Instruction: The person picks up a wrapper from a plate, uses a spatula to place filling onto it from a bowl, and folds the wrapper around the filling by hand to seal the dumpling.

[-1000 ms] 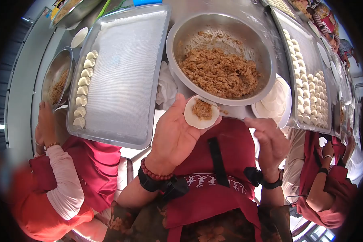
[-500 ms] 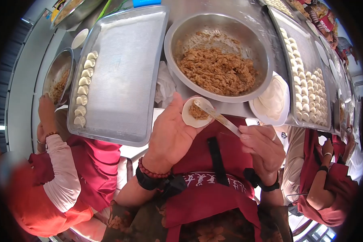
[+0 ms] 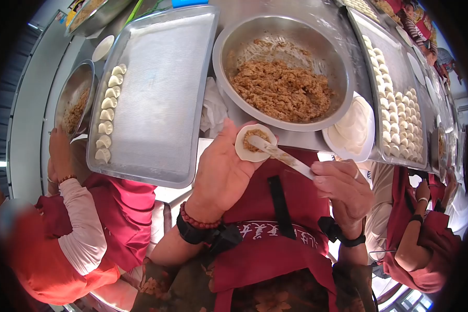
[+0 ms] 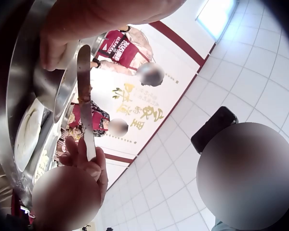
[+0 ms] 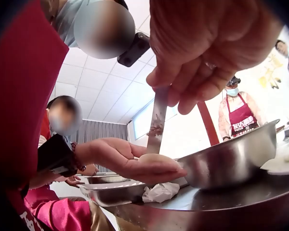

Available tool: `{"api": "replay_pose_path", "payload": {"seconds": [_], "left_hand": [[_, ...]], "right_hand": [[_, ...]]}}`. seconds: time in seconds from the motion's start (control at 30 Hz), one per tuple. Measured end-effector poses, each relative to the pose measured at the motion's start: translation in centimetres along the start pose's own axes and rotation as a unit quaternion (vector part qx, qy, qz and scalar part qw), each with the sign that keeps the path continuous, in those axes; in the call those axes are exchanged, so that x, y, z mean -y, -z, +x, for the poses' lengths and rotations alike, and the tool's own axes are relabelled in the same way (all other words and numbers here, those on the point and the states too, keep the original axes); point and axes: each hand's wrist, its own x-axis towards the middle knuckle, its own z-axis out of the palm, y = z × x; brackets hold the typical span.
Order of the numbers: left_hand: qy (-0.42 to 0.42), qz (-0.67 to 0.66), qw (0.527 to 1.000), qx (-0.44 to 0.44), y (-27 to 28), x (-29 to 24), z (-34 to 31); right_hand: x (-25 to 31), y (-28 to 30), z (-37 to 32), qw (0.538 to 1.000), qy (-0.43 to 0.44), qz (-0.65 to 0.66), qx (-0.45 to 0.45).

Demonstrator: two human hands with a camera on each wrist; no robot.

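My left hand [image 3: 221, 177] lies palm up in the head view, a round dough wrapper [image 3: 239, 143] resting on its fingers. In the right wrist view those fingers stretch out nearly flat under the wrapper [image 5: 156, 159]. Brown minced filling [image 3: 254, 134] sits in the wrapper's middle. Between thumb and fingers, my right hand [image 3: 344, 187] pinches the end of a flat, narrow spatula [image 3: 288, 159], smeared with filling. The spatula's rounded tip overlaps the filling. Beyond both hands stands a large steel bowl [image 3: 343, 99] of the same filling.
Left of the bowl lies a metal tray [image 3: 151, 104] with one column of dumplings [image 3: 107, 104] along its left side. A crumpled white cloth [image 3: 213, 109] sits between tray and bowl. At right are stacked wrappers [image 3: 351, 127] on a plate and another dumpling tray [image 3: 413, 93]. People work on both sides.
My right hand has come from beside the wrapper to bring the spatula onto the filling, and the filling now looks flatter and rounder. My left hand stays nearly in place.
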Motion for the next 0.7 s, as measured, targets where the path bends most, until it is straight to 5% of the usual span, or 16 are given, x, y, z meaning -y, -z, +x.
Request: {"api": "replay_pose_path", "payload": {"seconds": [0.13, 0.27, 0.37, 0.57, 0.7], "left_hand": [[0.000, 0.007, 1.000, -0.008, 0.2, 0.0, -0.1], [0.009, 0.007, 1.000, 0.015, 0.4, 0.0, 0.1], [0.022, -0.005, 1.000, 0.004, 0.0, 0.4, 0.0], [0.039, 0.025, 0.999, 0.022, -0.9, 0.8, -0.2], [0.050, 0.043, 0.998, 0.007, -1.7, 0.9, -0.5]], "right_hand": [[0.2, 0.1, 0.6, 0.999, -0.020, 0.022, 0.015], [-1.3, 1.1, -0.2, 0.992, -0.064, 0.053, -0.090], [-0.2, 1.5, 1.5, 0.958, -0.233, -0.069, -0.153], [-3.3, -0.1, 3.9, 0.963, -0.144, -0.194, -0.123], [-4.3, -1.4, 3.8, 0.961, -0.176, -0.188, -0.098]]}}
